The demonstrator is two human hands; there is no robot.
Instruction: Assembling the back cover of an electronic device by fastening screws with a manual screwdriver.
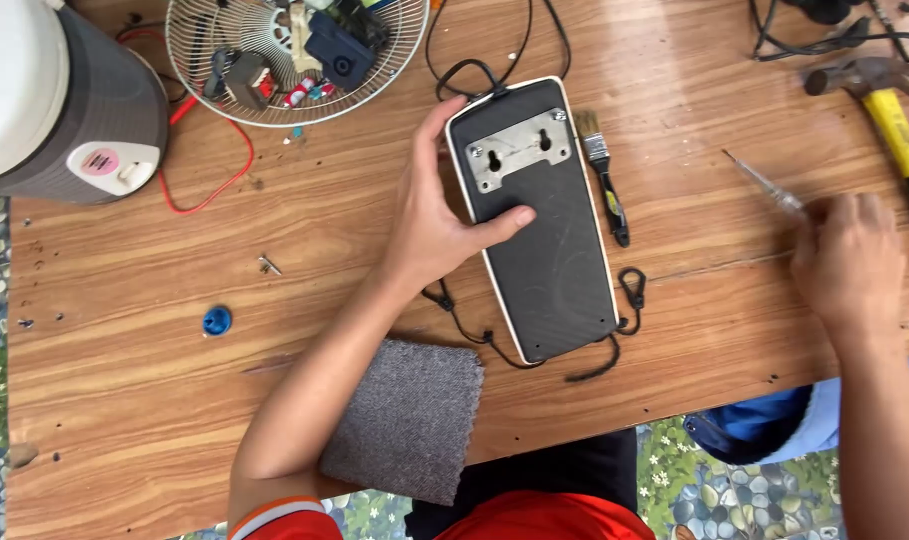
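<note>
A flat black device (546,240) with a white rim and a metal mounting plate (519,150) lies face down on the wooden table (124,400). My left hand (429,215) grips its left edge, thumb resting on the black back. My right hand (849,260) reaches out to the right and closes around the handle of a thin clear-handled screwdriver (764,180) lying on the table. A black cord (474,330) runs from under the device.
A small paintbrush (602,175) lies just right of the device. A yellow-handled hammer (889,100) sits far right. A fan grille (294,50) holding parts, a grey-and-white appliance (59,95), red wire (214,185), a blue cap (217,321), a loose screw (269,265), grey cloth (409,420).
</note>
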